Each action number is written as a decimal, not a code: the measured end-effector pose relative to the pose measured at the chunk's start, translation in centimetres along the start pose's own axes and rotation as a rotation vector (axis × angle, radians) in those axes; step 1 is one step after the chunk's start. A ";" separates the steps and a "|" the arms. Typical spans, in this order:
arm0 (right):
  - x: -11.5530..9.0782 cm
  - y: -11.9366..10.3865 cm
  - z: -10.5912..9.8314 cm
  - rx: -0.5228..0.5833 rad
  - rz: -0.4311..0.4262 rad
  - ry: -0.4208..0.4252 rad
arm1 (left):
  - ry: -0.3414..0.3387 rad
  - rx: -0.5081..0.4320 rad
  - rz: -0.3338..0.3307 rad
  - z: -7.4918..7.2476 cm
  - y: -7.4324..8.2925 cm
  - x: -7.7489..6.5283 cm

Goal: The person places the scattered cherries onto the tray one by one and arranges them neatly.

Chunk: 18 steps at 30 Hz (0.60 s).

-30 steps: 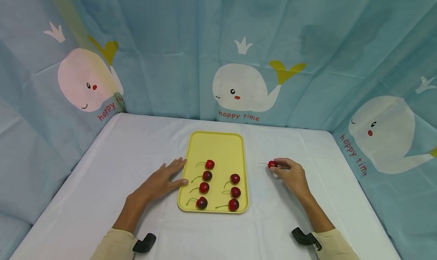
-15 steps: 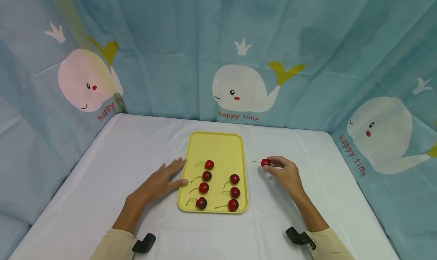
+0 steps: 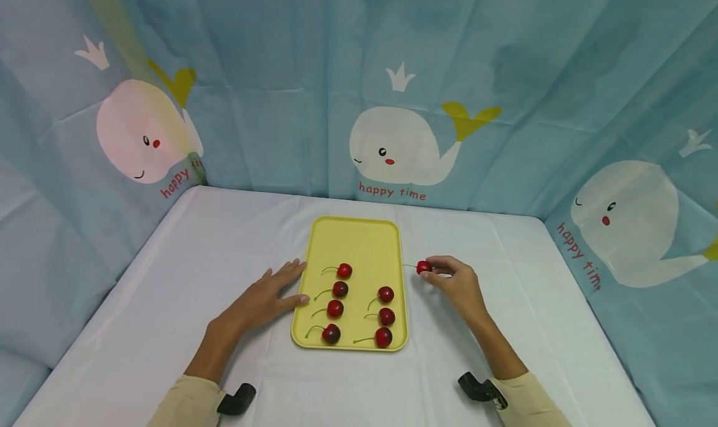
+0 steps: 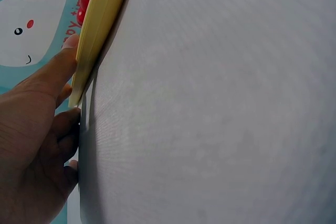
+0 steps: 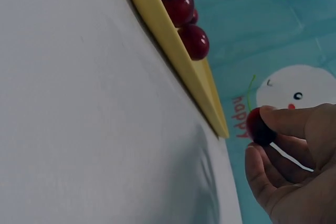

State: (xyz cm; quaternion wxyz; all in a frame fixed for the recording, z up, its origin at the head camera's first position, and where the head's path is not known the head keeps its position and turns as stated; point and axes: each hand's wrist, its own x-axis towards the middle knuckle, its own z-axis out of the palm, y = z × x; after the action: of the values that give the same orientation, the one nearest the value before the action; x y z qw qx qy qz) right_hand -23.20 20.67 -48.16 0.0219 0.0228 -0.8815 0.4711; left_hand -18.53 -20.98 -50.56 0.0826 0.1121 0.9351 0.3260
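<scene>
My right hand [image 3: 457, 287] pinches a dark red cherry [image 5: 259, 127] between thumb and fingers, just off the right edge of the yellow tray [image 3: 359, 240]. The cherry's thin green stem points left toward the tray rim. On the left, my left hand [image 3: 260, 299] lies with its fingers spread, thumb and fingertips touching the tray's left edge. Several cherries with stems lie on the tray in two columns: the left column tops out at a bright red cherry [image 3: 344, 270], the shorter right column at another cherry [image 3: 385, 294].
A white cloth [image 3: 241, 221] covers the table under the tray. Behind and at the sides hangs a blue curtain [image 3: 269, 134] printed with whales. Black wrist devices [image 3: 237, 399] sit at both sleeve cuffs.
My right hand has moved left toward the tray, carrying the cherry. The left hand, the tray and the cherries lying on it have stayed in place.
</scene>
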 end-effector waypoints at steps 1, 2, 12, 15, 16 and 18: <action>0.0 -0.1 0.2 0.002 -0.003 -0.002 | -0.001 0.001 0.000 0.0 0.0 0.0; 0.0 -0.2 0.4 0.006 -0.004 -0.006 | -0.002 0.002 0.000 0.0 0.0 0.0; 0.1 -1.1 2.1 0.032 0.004 -0.044 | -0.010 0.001 -0.016 -0.1 0.3 -0.2; 0.1 -1.1 2.6 0.041 -0.010 -0.052 | -0.009 0.003 -0.016 -0.1 0.3 -0.1; 0.1 -1.1 2.7 0.044 -0.016 -0.056 | -0.008 0.004 -0.016 -0.1 0.2 -0.1; 0.1 -1.2 2.9 0.049 -0.025 -0.065 | -0.007 0.008 -0.014 -0.1 0.2 -0.1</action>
State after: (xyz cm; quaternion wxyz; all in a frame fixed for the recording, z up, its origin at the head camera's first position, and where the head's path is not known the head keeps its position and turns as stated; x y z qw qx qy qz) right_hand -23.31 17.56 -48.76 -0.0015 0.0495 -0.8696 0.4913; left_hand -18.48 -20.94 -50.36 0.0878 0.1069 0.9369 0.3211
